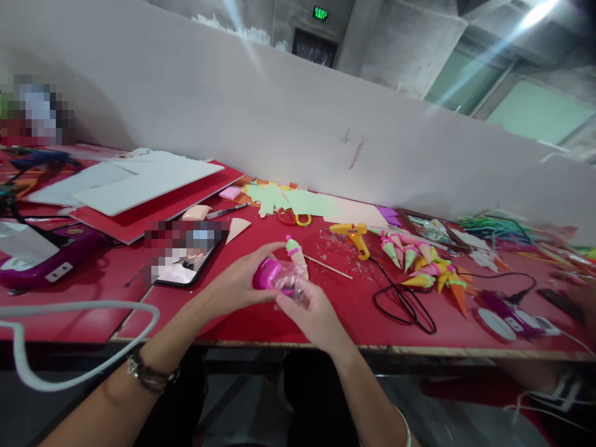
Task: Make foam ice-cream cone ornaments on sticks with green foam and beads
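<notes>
Both my hands are over the table's front part, on a bright pink pack [267, 274] in clear plastic wrap. My left hand [233, 278] is curved round its pink end, thumb and fingers on either side. The crinkled clear plastic [294, 284] is pinched by my right hand [314, 313]. What the pink stuff is I cannot tell. Just behind my hands lies a small ice-cream cone craft [295, 251] with a green top and pink trim. A thin wooden stick [328, 267] is beside it.
A yellow hot glue gun [354, 237] trails a black cord. Right of it is a pile of paper cones [410, 251]. A phone [190, 257], scissors [293, 217], paper scraps [307, 202] and white boards [149, 180] lie around. Another person's hand [582, 292] is at far right.
</notes>
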Demonstrator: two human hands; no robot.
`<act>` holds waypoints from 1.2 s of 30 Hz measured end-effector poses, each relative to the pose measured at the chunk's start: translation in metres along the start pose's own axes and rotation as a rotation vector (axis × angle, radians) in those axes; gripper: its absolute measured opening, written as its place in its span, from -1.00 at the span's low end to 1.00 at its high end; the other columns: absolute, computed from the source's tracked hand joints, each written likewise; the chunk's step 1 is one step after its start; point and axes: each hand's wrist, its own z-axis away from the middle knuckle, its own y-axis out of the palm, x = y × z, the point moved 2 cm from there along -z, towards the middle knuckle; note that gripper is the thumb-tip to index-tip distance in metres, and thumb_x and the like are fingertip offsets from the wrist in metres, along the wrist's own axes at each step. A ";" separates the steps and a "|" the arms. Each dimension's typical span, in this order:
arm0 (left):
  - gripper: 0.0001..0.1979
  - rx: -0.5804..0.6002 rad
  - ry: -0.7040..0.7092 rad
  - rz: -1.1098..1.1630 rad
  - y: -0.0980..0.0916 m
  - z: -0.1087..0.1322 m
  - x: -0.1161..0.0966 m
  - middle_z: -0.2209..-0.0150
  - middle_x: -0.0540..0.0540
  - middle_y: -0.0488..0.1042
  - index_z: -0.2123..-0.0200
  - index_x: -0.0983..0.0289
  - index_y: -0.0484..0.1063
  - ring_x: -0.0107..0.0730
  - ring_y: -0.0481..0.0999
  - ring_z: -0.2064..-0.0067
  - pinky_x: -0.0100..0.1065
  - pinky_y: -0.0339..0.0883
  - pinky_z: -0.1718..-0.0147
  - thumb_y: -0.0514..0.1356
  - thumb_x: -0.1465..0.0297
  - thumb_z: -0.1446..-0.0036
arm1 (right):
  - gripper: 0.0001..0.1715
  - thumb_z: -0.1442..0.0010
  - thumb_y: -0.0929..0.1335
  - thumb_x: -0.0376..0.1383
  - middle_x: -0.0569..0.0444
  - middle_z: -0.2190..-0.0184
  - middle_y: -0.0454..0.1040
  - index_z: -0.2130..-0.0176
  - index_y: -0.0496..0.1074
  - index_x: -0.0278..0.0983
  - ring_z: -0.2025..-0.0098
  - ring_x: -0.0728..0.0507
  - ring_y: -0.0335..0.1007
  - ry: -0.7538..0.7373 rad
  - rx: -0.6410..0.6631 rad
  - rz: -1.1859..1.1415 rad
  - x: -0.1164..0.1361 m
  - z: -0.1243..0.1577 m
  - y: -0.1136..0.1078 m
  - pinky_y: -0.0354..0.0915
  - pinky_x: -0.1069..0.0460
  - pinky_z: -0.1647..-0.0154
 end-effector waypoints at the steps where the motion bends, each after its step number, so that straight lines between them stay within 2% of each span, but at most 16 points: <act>1: -0.35 -0.044 -0.063 0.092 0.000 -0.001 0.000 0.15 0.11 0.31 -0.12 0.18 -0.07 -0.35 0.36 0.23 -0.32 0.26 0.25 0.11 0.20 0.01 | -0.77 -0.05 0.27 -0.26 0.09 0.34 0.43 0.24 0.34 -0.27 0.30 -0.03 0.38 0.010 -0.047 -0.062 -0.001 -0.001 -0.001 0.32 0.06 0.26; 3: -0.43 -0.092 -0.190 0.265 0.003 -0.003 0.002 0.27 0.08 0.34 -0.11 0.24 -0.08 -0.43 0.36 0.37 -0.37 0.27 0.38 0.02 0.21 -0.06 | -0.72 -0.05 0.26 -0.27 0.08 0.30 0.43 0.18 0.31 -0.25 0.28 -0.03 0.39 0.004 -0.110 -0.147 -0.002 -0.003 0.000 0.32 0.06 0.23; 5: -0.55 -0.092 -0.258 0.370 0.006 -0.004 0.002 0.39 0.02 0.32 -0.03 0.28 0.07 -0.50 0.30 0.47 -0.42 0.24 0.47 -0.03 0.21 -0.10 | -0.68 -0.05 0.27 -0.28 0.05 0.23 0.41 0.14 0.30 -0.24 0.21 -0.05 0.38 -0.029 -0.106 -0.163 -0.003 -0.003 0.002 0.31 0.04 0.16; 8: -0.71 -0.117 -0.240 0.402 0.009 -0.005 0.003 0.48 -0.03 0.27 0.25 0.30 0.27 -0.53 0.25 0.48 -0.47 0.17 0.50 -0.02 0.20 -0.09 | -0.68 -0.05 0.28 -0.30 0.05 0.24 0.41 0.13 0.31 -0.24 0.22 -0.05 0.38 -0.040 -0.054 -0.153 -0.005 -0.002 0.007 0.30 0.03 0.15; 12: -0.73 -0.207 -0.209 0.382 0.007 -0.005 0.004 0.55 -0.07 0.19 0.46 0.30 0.24 -0.55 0.18 0.51 -0.50 0.09 0.53 -0.03 0.22 -0.09 | -0.72 -0.06 0.27 -0.31 0.10 0.38 0.40 0.16 0.30 -0.25 0.34 -0.02 0.40 0.006 0.018 -0.170 -0.005 0.000 0.009 0.32 0.07 0.24; 21: -0.75 -0.186 -0.232 0.378 -0.002 -0.007 -0.003 0.58 -0.08 0.19 0.49 0.31 0.25 -0.55 0.15 0.53 -0.51 0.04 0.55 0.00 0.25 -0.07 | -0.85 -0.06 0.26 -0.33 0.18 0.55 0.29 0.28 0.32 -0.27 0.50 0.04 0.32 0.021 0.185 -0.120 -0.002 0.003 0.003 0.26 0.13 0.42; 27: -0.75 -0.194 -0.240 0.411 0.000 -0.007 0.000 0.58 -0.08 0.18 0.46 0.30 0.27 -0.58 0.12 0.55 -0.53 0.01 0.59 0.02 0.23 -0.05 | -0.83 -0.05 0.27 -0.33 0.20 0.51 0.29 0.26 0.28 -0.26 0.52 0.06 0.31 0.047 0.199 -0.174 -0.001 0.005 0.000 0.25 0.14 0.45; 30: -0.75 -0.291 -0.286 0.346 -0.005 -0.007 0.014 0.58 -0.08 0.18 0.48 0.29 0.27 -0.56 0.15 0.56 -0.52 0.04 0.58 0.02 0.21 -0.04 | -0.92 -0.05 0.26 -0.34 0.19 0.51 0.31 0.35 0.28 -0.27 0.52 0.07 0.31 0.038 0.175 -0.194 0.000 0.005 -0.002 0.25 0.14 0.44; 33: -0.73 -0.550 -0.386 0.182 -0.020 -0.003 0.037 0.61 -0.07 0.18 0.49 0.26 0.27 -0.51 0.19 0.57 -0.48 0.09 0.56 -0.03 0.20 -0.05 | -0.90 -0.04 0.28 -0.33 0.17 0.49 0.34 0.33 0.30 -0.27 0.50 0.07 0.32 0.014 0.064 -0.232 -0.001 0.002 -0.005 0.27 0.14 0.41; 34: -0.73 -0.580 -0.422 0.092 -0.025 -0.001 0.045 0.61 -0.05 0.20 0.49 0.26 0.26 -0.48 0.22 0.56 -0.46 0.11 0.55 -0.06 0.22 -0.07 | -0.88 -0.03 0.29 -0.33 0.16 0.47 0.36 0.32 0.32 -0.27 0.48 0.06 0.33 0.003 0.010 -0.238 -0.002 0.001 -0.006 0.28 0.14 0.40; 36: -0.76 -0.534 -0.440 -0.152 -0.029 0.002 0.055 0.51 0.04 0.32 0.38 0.27 0.30 -0.35 0.33 0.46 -0.36 0.19 0.46 -0.09 0.29 -0.08 | -0.85 -0.01 0.30 -0.33 0.14 0.45 0.38 0.31 0.36 -0.27 0.46 0.06 0.34 -0.012 -0.084 -0.227 -0.004 -0.001 -0.009 0.29 0.14 0.38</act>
